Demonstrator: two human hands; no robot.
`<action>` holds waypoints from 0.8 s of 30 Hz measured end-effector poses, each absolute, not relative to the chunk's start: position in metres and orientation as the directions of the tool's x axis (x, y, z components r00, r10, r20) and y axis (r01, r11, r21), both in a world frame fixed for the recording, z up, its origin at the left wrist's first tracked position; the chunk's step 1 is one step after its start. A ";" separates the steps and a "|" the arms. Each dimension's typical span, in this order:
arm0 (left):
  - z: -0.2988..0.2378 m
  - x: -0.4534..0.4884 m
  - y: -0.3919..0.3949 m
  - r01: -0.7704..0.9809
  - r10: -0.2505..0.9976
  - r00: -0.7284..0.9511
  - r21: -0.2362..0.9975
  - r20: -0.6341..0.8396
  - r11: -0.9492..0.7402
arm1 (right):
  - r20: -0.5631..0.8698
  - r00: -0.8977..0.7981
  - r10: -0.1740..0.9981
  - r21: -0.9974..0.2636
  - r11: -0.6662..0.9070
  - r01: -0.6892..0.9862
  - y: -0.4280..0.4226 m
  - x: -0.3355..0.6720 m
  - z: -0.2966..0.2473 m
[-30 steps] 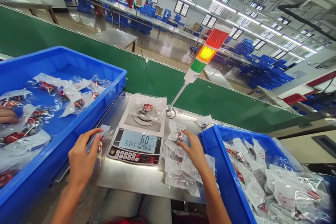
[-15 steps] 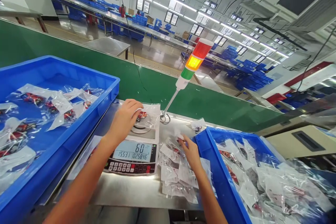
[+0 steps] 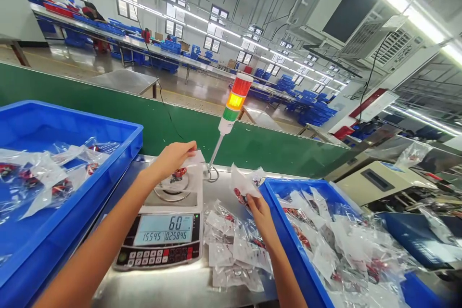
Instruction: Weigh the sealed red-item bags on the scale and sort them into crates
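My left hand (image 3: 173,160) is over the counting scale (image 3: 159,238), its fingers pinched on the top of a clear plastic bag (image 3: 195,175) with small red parts inside. That bag is at the round weighing pan (image 3: 164,196); whether it still rests there I cannot tell. The scale's display reads 60. My right hand (image 3: 259,209) grips another small bag (image 3: 241,184) with a white upper part and red pieces, held above a pile of similar bags (image 3: 231,243) right of the scale.
At left stands a blue bin (image 3: 135,142) with several bags in it. Another blue bin (image 3: 269,192), filled with bags, is on the right. A signal tower (image 3: 235,101) with its yellow light lit rises behind the scale, before a green partition (image 3: 288,149).
My right hand has raised a bag above the pile. My left fingers have shifted to the upper edge of the bag at the scale. The camera view has turned right.
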State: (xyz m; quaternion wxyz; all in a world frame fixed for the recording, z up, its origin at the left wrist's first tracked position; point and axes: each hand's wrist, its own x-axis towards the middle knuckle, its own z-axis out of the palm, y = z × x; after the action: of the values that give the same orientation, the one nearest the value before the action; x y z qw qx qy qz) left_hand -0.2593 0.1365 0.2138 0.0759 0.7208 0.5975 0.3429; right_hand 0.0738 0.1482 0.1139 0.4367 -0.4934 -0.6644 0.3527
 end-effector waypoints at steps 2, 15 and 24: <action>0.232 -0.259 0.126 0.805 0.905 0.059 0.516 0.422 -0.293 | 0.238 -0.140 0.961 -0.901 0.272 0.337 0.149 0.070 0.115; 0.232 -0.290 0.085 0.830 0.828 -0.210 0.543 0.520 -0.131 | 0.152 -0.103 0.983 -0.964 0.170 0.205 0.145 0.078 0.113; 0.216 -0.273 0.088 0.833 0.857 -0.149 0.529 0.493 -0.160 | 0.073 -0.066 0.995 -0.984 0.083 0.157 0.138 0.078 0.110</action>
State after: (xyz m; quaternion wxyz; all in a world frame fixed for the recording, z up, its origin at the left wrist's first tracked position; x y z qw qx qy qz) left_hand -0.2734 0.0883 0.2163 0.0153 0.6523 0.6480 0.3929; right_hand 0.0785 0.1380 0.1104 0.4624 -0.5033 -0.5723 0.4532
